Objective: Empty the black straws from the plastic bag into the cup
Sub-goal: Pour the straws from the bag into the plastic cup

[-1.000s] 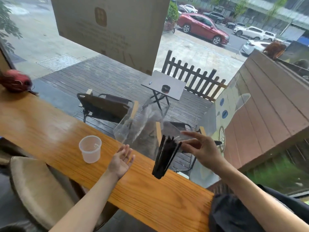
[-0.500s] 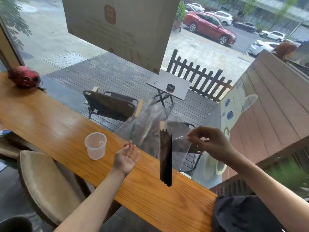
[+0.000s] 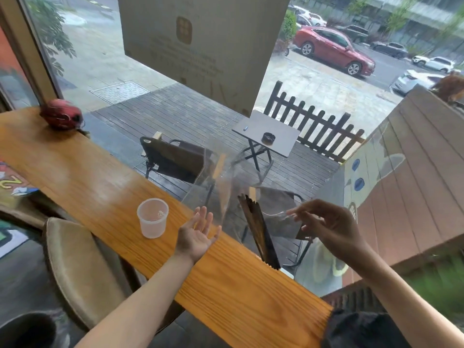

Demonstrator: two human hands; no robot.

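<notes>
A clear plastic cup [image 3: 152, 217] stands upright on the wooden counter [image 3: 100, 187]. My left hand [image 3: 198, 234] hovers just right of the cup, palm up, fingers spread, holding nothing. A bundle of black straws [image 3: 258, 229] hangs tilted inside a transparent plastic bag [image 3: 221, 187]. The bundle's lower end sits over the counter's far edge. My right hand [image 3: 324, 222] is to the right of the straws and pinches the bag's edge with its fingertips. The bag's outline is hard to make out against the window.
A red helmet [image 3: 61, 116] lies at the counter's far left end. A padded stool [image 3: 82, 267] stands below the counter on the near side. A window runs directly behind the counter, with a deck, chairs and a small table outside.
The straw bundle has gone from upright to tilted, its lower end swinging right. My right hand still holds the bag. My left hand stays open beside the cup.
</notes>
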